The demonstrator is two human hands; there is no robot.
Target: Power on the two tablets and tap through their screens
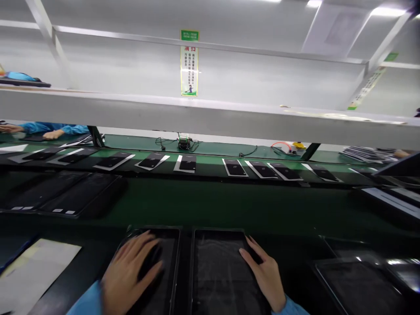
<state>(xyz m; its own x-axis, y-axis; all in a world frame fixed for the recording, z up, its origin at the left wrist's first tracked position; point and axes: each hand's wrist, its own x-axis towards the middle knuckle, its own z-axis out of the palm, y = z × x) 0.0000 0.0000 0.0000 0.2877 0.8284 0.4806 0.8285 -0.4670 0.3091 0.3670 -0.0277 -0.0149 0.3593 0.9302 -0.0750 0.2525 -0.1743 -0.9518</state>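
Note:
Two dark, flat rectangular panels with clear, raised rims lie side by side in front of me. Over the left panel (169,258) is my left hand (131,267), its fingers spread and slightly blurred; whether it presses on the surface I cannot tell. My right hand (264,269) rests at the upper right edge of the right panel (218,271). Its thumb and forefinger are stretched out and apart, touching near the edge, while its other fingers are partly hidden. The right panel's face looks glossy, with faint streaks.
Across the dark green bench, a belt (210,177) carries several black items on white sheets. More dark panels (72,192) lie at left, a paper (42,267) nearer, and clear-rimmed trays (357,284) at right. A white shelf (210,113) spans above. A co-worker's hands (54,134) show far left.

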